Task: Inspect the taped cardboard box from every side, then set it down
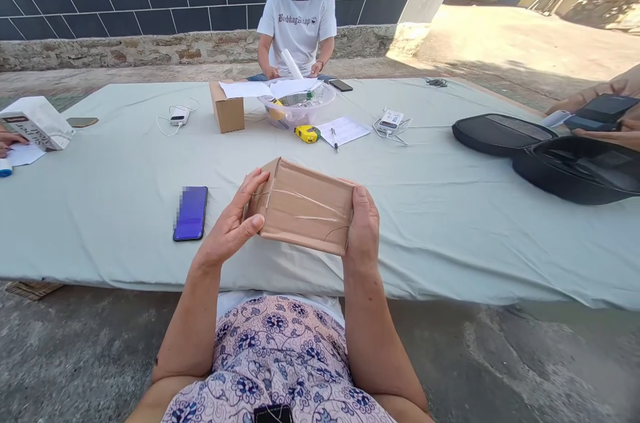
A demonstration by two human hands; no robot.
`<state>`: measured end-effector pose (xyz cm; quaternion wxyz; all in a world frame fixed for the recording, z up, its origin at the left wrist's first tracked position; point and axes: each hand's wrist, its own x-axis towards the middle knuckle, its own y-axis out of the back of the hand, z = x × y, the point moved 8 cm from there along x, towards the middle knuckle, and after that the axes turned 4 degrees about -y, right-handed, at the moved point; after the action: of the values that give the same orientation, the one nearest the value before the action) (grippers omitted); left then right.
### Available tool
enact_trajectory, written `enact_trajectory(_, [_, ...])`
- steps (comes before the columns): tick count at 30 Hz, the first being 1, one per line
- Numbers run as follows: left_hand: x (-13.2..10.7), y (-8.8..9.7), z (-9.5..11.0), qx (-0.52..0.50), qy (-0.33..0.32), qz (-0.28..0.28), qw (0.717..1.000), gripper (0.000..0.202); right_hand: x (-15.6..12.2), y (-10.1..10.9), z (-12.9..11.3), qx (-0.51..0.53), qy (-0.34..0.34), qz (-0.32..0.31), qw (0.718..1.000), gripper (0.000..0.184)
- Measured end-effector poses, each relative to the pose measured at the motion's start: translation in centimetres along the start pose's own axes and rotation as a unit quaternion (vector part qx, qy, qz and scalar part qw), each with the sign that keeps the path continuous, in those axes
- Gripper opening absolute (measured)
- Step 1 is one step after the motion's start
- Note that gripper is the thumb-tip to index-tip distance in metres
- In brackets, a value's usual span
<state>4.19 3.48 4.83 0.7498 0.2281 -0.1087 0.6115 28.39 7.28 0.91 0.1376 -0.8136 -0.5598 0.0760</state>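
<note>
Flower-patterned clothing [280, 343] sits closest; beyond it, the left hand [230, 226] and right hand [363, 226] clasp opposite ends of a cardboard box [310, 206] above the table [440, 243]. Left lies a phone [193, 213]; farther, a tape measure [307, 134], a basin [325, 100], a person [297, 26].

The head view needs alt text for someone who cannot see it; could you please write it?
A person's left hand and right hand hold a cardboard box at a cloth-covered table. A phone lies to the left; across the table, another person is behind a plastic basin.
</note>
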Motion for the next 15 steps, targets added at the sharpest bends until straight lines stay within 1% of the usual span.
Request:
enact_trajectory(2, [0.0, -0.2, -0.2, -0.006, -0.001, -0.012, 1.0, 0.069, 0.2, -0.1, 0.1, 0.011, -0.005, -0.002, 1.0, 0.047])
enact_trajectory(4, [0.1, -0.3, -0.5, -0.018, 0.002, -0.004, 1.0, 0.066, 0.4, -0.3, 0.4, 0.027, -0.009, -0.005, 1.0, 0.047])
enact_trajectory(6, [0.2, -0.2, -0.5, -0.035, -0.002, 0.027, 0.999, 0.062, 0.6, -0.7, 0.6, 0.047, -0.007, -0.013, 0.999, 0.049])
enact_trajectory(8, [0.1, 0.2, -0.1, -0.039, -0.023, 0.08, 0.996, 0.054, 0.5, -1.4, 0.5, 0.063, 0.009, -0.042, 0.997, 0.054])
enact_trajectory(10, [-0.1, 0.9, 0.8, -0.003, -0.051, 0.146, 0.988, 0.041, 0.2, -2.3, 0.4, 0.062, 0.032, -0.083, 0.994, 0.06])
enact_trajectory(12, [-0.5, 1.3, 2.0, 0.067, -0.075, 0.203, 0.974, 0.035, 0.1, -2.8, 0.5, 0.042, 0.043, -0.102, 0.993, 0.062])
enact_trajectory(13, [-0.6, 1.3, 2.4, 0.105, -0.08, 0.217, 0.967, 0.037, 0.1, -2.8, 0.7, 0.03, 0.045, -0.096, 0.994, 0.062])
enact_trajectory(15, [-0.5, 0.7, 3.0, 0.173, -0.081, 0.208, 0.959, 0.044, 0.2, -2.8, 1.0, 0.012, 0.048, -0.076, 0.996, 0.061])
